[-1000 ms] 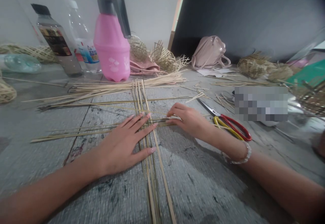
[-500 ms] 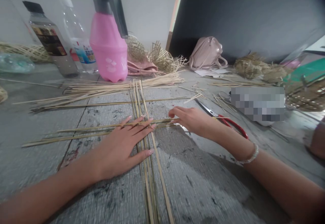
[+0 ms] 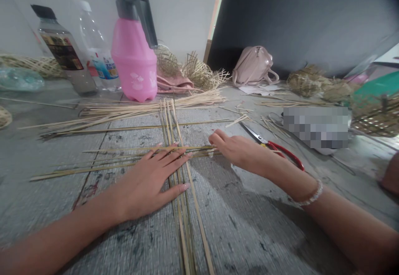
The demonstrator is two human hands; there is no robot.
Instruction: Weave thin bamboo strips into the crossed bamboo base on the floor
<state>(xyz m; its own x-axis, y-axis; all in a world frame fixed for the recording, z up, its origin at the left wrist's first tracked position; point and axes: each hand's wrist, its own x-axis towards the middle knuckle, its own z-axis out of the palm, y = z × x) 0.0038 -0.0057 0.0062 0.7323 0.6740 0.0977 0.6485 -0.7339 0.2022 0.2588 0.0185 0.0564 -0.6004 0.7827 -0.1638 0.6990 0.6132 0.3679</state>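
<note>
Two hands working crossed bamboo strips on a grey floor

Left hand [image 3: 146, 183] is lying flat, fingers spread wide, palm pressing down on the lengthwise strips [image 3: 183, 208] where the crosswise strips [image 3: 124, 158] are passing over them. Right hand [image 3: 240, 152] is resting just right of the crossing, fingers curled narrow, seeming to pinch the right end of a crosswise strip; the grip itself is hard to make out. A beaded bracelet [image 3: 308, 196] is sitting on the right wrist. Red-handled scissors [image 3: 277, 150] are lying just behind the right hand. A loose strip pile [image 3: 140, 108] is lying further back, in front of a pink spray bottle [image 3: 134, 58], two clear bottles [image 3: 77, 54] standing to its left, a pink bag [image 3: 254, 65] sitting well to its right
</note>
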